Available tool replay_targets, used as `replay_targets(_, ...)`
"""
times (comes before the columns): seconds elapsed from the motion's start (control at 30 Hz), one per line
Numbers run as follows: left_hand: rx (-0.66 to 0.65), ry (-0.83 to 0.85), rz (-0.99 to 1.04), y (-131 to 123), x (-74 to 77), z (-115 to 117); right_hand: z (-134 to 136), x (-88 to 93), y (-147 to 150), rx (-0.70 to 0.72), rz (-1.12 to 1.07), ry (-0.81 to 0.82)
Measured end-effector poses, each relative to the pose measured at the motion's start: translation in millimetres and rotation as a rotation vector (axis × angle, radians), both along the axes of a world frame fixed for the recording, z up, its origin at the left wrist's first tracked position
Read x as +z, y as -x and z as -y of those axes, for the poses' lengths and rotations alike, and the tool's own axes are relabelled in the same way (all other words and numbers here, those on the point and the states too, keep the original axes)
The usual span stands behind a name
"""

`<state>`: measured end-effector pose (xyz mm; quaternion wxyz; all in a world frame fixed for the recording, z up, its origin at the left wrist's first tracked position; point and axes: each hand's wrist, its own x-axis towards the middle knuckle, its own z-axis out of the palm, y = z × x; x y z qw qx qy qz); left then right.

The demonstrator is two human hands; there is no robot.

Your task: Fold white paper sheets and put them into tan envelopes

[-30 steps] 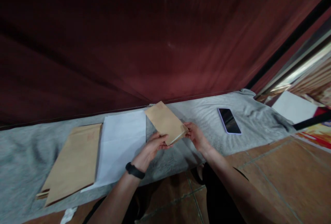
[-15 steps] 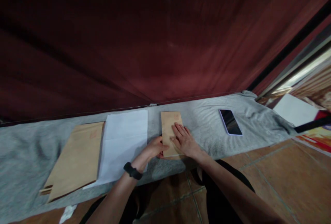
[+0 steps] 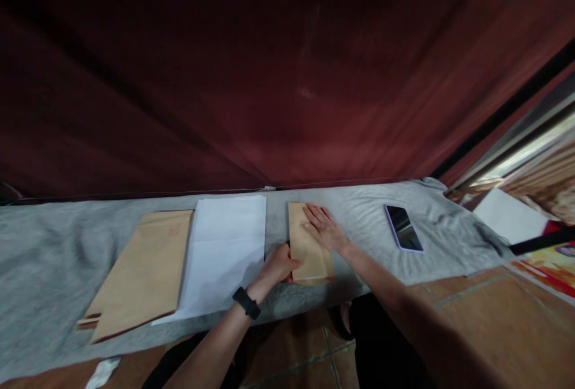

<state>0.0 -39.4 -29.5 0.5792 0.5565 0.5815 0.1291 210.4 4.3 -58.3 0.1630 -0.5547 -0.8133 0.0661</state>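
Note:
A brown paper envelope (image 3: 309, 257) lies on the grey cloth in front of me, a strip of white showing near its lower edge. My left hand (image 3: 281, 263) pinches its left edge, thumb on top and fingers underneath. Flat on the envelope's upper right part rests my right hand (image 3: 326, 227), fingers stretched out and covering the corner. Just left of my left hand lies a stack of white paper (image 3: 229, 239). Farther left, several larger-looking brown envelopes (image 3: 148, 269) overlap in a pile, a small red print on the top one.
A phone (image 3: 404, 228) with a purple edge lies to the right on the grey cloth (image 3: 359, 197). Behind hangs a dark red curtain (image 3: 269, 107). A white scrap (image 3: 103, 372) lies at the lower left, and tiled floor (image 3: 494, 311) shows below.
My right hand has slid up the envelope toward its top right corner, covering the red print there. My left hand keeps hold of the left edge. The view has shifted slightly.

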Motion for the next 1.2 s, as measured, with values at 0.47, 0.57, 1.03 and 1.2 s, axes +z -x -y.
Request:
replay_targets(0.47,-0.107,-0.025,-0.114,1,2.9,6,-7,3.5,33,0.215,0.031,0.100)
replay_targets(0.57,-0.133,-0.055,-0.114,3,3.4,7,7,6.0,35,0.238,0.048,0.132)
replay_targets(1.03,-0.187,-0.088,-0.148,17,6.9,12,68,14.5,43,0.307,0.035,0.249)
replay_targets(1.2,-0.219,-0.108,-0.184,18,5.3,10,88,13.7,40,0.354,0.029,0.232)
